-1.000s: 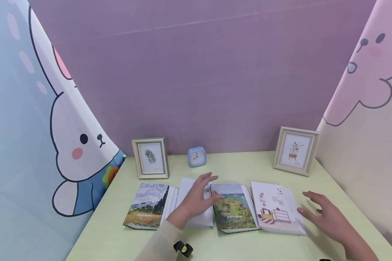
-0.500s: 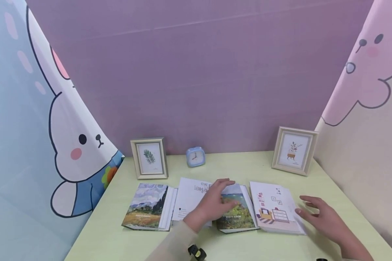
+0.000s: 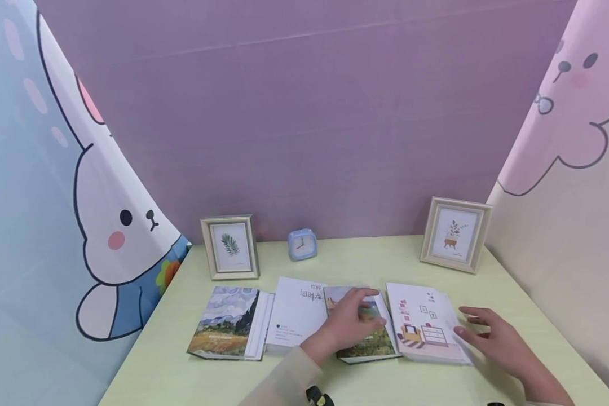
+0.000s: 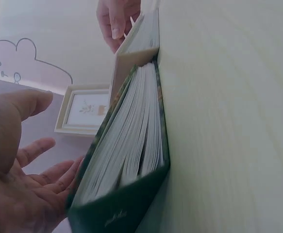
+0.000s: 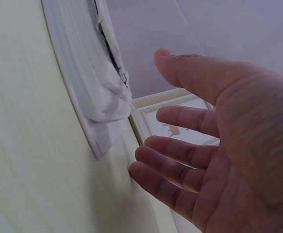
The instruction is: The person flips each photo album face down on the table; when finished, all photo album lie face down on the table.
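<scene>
Four photo albums lie in a row on the table. My left hand [image 3: 346, 324] hovers over the painted garden album [image 3: 367, 349], covering much of its cover. Its fingers are relaxed; in the left wrist view they lie beside that album's dark green spine [image 4: 117, 211] and hold nothing. My right hand [image 3: 492, 338] is off the right edge of the album with a drawn room on its cover [image 3: 421, 332]. The right wrist view shows those fingers [image 5: 173, 162] spread apart, with a gap to the album's pages [image 5: 85, 73].
Left of my left hand lie a white album [image 3: 291, 321] and a wheat-field album [image 3: 223, 324]. Behind stand a leaf picture frame [image 3: 205, 248], a blue clock [image 3: 302, 244] and a potted-plant picture frame [image 3: 427, 237]. A purple cloth [image 3: 304, 124] hangs at the back of the table [image 3: 365, 262].
My left hand has moved right, from over the white album to over the garden album, uncovering the white album's lettering. My right hand stays beside the rightmost album, nearly still.
</scene>
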